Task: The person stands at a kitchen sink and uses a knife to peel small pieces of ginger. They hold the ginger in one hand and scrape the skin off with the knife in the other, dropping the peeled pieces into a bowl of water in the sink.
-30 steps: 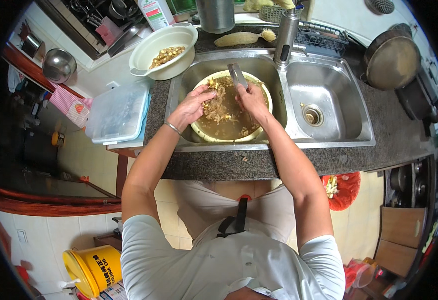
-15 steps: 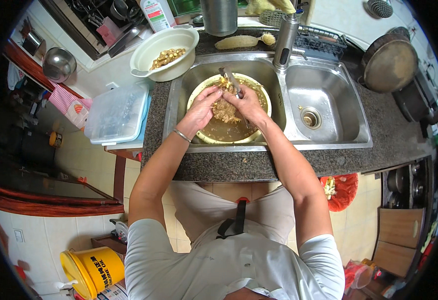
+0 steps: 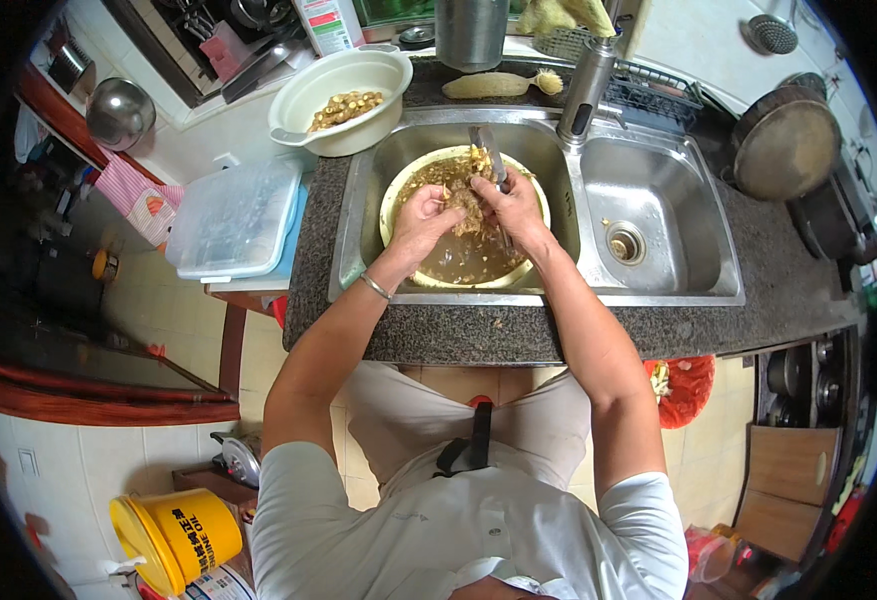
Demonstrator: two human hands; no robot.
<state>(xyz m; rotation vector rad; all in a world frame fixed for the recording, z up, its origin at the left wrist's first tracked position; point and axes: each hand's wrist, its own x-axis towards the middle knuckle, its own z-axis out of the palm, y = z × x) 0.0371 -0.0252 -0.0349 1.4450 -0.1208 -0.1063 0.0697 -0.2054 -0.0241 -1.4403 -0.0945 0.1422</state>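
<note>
My left hand (image 3: 424,222) is over the basin, its thumb and forefinger pinched on a small yellowish piece (image 3: 446,192). Opposite it, my right hand (image 3: 518,210) grips a knife (image 3: 488,148), its dark blade tilted up and away from me. A brown, rough clump (image 3: 466,212) with yellow bits lies between the hands, against the right fingers; its kind is unclear. Beneath them, a pale yellow basin (image 3: 390,200) of murky brown water with floating bits sits in the left sink bowl (image 3: 358,235).
A pale two-handled tub (image 3: 383,110) of small yellow-brown pieces stands at the back left. The faucet (image 3: 586,90) rises between the bowls; the right sink bowl (image 3: 648,190) has a drain. A loofah-like brush (image 3: 488,86) lies behind the sink. Pans (image 3: 788,145) hang at right.
My left hand has drawn away from the clump, leaving a gap, with a small yellowish piece in its fingertips. My right hand keeps the knife, and the view has shifted slightly.
</note>
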